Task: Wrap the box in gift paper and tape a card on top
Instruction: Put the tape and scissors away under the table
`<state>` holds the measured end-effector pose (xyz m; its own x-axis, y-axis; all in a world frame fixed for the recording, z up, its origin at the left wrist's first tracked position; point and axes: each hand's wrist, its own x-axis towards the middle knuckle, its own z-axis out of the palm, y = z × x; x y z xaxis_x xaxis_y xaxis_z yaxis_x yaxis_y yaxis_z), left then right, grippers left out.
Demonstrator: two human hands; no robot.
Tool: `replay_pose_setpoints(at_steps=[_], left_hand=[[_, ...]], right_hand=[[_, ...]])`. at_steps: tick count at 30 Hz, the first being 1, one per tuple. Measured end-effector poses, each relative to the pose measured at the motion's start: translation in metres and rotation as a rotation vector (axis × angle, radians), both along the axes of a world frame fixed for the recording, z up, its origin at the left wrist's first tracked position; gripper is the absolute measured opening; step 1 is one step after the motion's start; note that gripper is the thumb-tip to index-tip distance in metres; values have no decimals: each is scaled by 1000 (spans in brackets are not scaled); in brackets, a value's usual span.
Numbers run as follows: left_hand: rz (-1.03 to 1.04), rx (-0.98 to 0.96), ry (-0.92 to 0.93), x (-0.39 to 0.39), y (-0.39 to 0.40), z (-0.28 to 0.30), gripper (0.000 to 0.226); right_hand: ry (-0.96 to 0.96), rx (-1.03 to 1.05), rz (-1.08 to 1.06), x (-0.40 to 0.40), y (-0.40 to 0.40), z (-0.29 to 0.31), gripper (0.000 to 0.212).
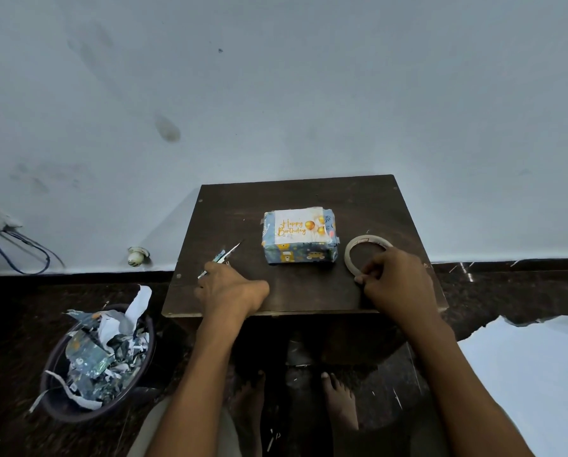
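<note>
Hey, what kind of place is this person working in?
Probably a room in a home: a small dark wooden table against a bare pale wall, dark speckled stone floor, and a round dark bin of paper scraps.

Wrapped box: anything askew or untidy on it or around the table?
The wrapped box looks neat, its birthday card lying flat and square on top. Only oddity: paper scraps overflow the bin on the floor, left of the table.
</note>
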<state>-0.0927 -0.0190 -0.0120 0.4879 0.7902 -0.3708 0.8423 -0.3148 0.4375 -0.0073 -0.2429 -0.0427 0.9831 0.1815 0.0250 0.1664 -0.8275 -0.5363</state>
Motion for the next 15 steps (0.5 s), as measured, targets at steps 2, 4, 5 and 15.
replay_pose_setpoints(at_steps=[2, 4, 5, 15], left_hand=[[-23, 36, 6, -4, -1, 1, 78], [-13, 61, -21, -9, 0, 1, 70], [-15, 84, -37, -12, 1, 1, 61], [67, 114, -548, -21, -4, 20, 19]], right_hand=[[5, 2, -2, 0, 0, 0, 6], [1, 10, -8, -1, 0, 0, 7], [-3, 10, -10, -2, 0, 0, 7], [-18, 22, 2, -7, 0, 0, 5]])
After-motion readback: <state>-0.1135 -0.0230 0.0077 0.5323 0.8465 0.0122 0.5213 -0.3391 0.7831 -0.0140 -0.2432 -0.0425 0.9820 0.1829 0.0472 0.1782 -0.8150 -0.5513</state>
